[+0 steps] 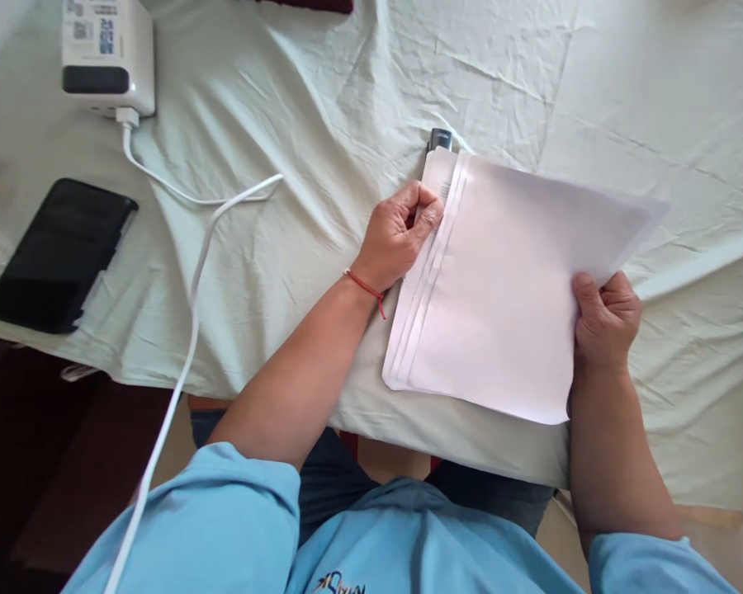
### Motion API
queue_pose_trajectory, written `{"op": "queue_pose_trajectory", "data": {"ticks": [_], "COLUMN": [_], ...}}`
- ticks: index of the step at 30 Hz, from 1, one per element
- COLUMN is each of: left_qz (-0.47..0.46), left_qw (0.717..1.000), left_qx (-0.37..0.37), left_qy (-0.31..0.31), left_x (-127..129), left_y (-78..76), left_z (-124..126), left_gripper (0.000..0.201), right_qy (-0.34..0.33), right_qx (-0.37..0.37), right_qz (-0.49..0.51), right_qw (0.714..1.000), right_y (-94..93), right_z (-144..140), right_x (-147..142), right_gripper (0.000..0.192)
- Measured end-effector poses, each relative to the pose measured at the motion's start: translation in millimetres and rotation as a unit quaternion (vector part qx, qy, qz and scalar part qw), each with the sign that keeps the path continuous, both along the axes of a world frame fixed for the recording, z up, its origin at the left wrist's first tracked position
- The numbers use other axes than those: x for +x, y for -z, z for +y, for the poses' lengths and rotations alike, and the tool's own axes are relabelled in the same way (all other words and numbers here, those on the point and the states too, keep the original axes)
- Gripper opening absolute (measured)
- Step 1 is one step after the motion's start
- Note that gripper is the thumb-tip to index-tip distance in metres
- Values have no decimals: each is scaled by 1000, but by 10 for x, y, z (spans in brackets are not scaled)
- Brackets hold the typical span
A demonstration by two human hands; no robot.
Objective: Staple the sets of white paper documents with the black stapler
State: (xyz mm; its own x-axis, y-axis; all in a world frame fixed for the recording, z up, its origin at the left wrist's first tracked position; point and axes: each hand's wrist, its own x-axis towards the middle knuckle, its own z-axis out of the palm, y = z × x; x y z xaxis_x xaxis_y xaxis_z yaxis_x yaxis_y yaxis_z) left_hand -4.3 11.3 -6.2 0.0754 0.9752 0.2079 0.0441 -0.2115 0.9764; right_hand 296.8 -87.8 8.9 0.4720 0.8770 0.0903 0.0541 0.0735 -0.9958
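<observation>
A stack of white paper sheets [508, 305], edges nearly squared on the pale green tablecloth [322, 99], is pinched by the left hand [396, 239] and gripped by the right hand [603, 318], fingers closed.

**What I Have On**

I wear a light blue short-sleeved cotton shirt [402, 536]; its loose sleeves end above my elbows and leave both forearms bare. Part of a small dark printed logo [340, 584] shows at the chest. A thin red string bracelet [366, 288] circles the wrist of my left hand [399, 235], one short end hanging loose. My right hand [603, 322] is bare. Dark trousers [328, 487] cover my lap.
</observation>
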Motion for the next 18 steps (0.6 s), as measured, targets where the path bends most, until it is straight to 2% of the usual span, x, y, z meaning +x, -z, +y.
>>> {"op": "queue_pose_trajectory", "data": {"ticks": [3,8,12,18], "left_qz": [-23,-59,-63,-48], "left_qw": [999,997,996,997], "left_qx": [31,46,41,38], "left_qy": [11,36,49,42], "left_x": [6,0,20,9], "left_y": [58,209,289,303], "left_z": [19,53,51,58], "left_gripper": [51,45,58,72], "right_qy": [0,-6,-4,72], "right_qx": [4,2,-10,21], "right_qz": [-18,-39,-37,-28], "right_qw": [1000,999,999,997], "right_y": [-11,17,34,53], "right_z": [12,2,-3,64], "right_x": [-10,-5,19,50], "right_gripper": [38,38,39,43]}}
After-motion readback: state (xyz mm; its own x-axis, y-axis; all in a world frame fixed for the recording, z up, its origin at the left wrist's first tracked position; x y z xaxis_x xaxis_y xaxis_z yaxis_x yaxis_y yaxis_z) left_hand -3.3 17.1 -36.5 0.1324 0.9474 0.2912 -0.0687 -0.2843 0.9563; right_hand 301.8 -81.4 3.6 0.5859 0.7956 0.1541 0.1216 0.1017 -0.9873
